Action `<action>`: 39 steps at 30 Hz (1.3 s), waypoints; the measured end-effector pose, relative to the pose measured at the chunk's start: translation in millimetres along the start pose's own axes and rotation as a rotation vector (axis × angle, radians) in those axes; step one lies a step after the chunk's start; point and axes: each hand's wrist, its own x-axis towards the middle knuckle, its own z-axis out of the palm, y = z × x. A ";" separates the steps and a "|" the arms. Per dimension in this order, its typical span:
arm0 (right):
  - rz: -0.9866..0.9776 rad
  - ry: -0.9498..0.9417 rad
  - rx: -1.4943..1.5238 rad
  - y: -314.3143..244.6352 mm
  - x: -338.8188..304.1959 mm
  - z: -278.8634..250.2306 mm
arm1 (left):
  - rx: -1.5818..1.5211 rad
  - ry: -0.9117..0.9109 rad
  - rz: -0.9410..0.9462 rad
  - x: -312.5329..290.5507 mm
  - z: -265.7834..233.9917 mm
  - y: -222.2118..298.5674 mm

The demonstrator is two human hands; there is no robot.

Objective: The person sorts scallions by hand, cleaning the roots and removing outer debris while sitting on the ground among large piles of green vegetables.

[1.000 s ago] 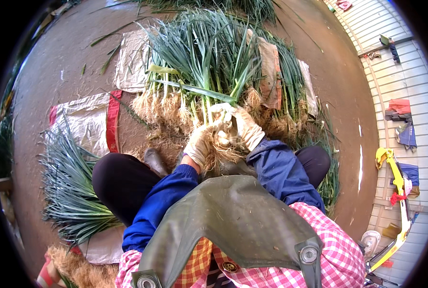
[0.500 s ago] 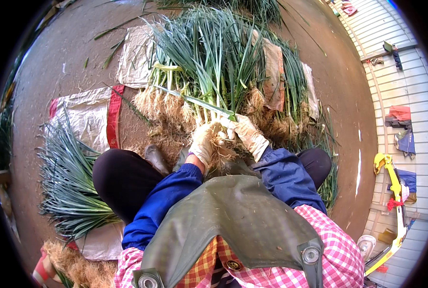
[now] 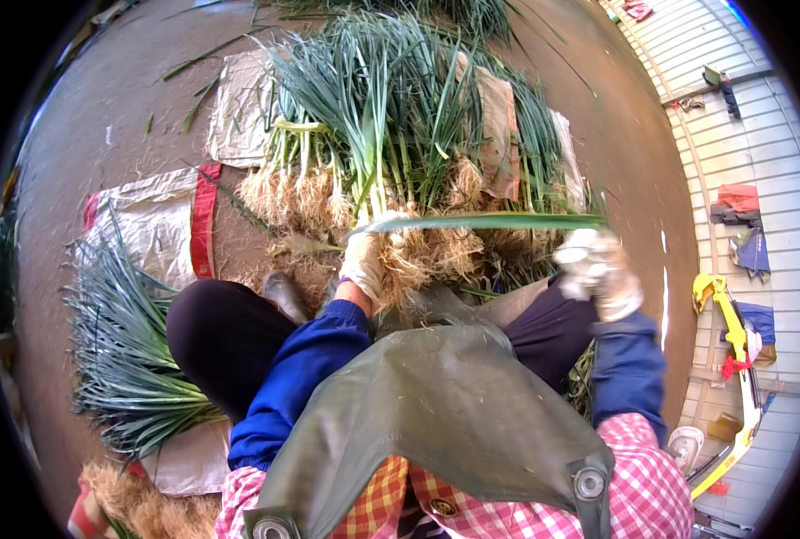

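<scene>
My gloved left hand (image 3: 362,262) is closed around several green onions (image 3: 377,175) just above their stringy pale roots (image 3: 404,271). Their leaves point away from me over the large pile. A single long green onion leaf (image 3: 490,221) stretches level from beside the left hand toward my gloved right hand (image 3: 600,274). That right hand is out to the right, above my knee, and smeared by motion. Its fingers lie just below the leaf's right end, and I cannot tell whether they grip it.
More green onions (image 3: 135,346) lie in a heap at left, near a pale sack with a red band (image 3: 204,220). Another pale sack (image 3: 241,108) lies beside the main pile. Cut roots (image 3: 153,499) fill the lower left. At right, a yellow-framed object (image 3: 743,377) is by a ribbed wall.
My right hand has swung away to the right from beside the left hand. The loose leaf now reaches across toward it. My left hand stays on the onions.
</scene>
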 end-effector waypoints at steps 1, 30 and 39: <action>-0.032 0.026 0.003 -21.2 -23.3 -30.4 | 0.207 -0.035 0.073 -1.1 6.2 8.6; 0.083 -0.210 0.150 75.4 152.4 24.5 | 0.060 -0.092 0.054 24.4 10.8 6.1; 0.158 -0.236 -0.658 134.9 165.5 52.3 | 0.300 -0.005 -0.017 24.5 7.9 -12.2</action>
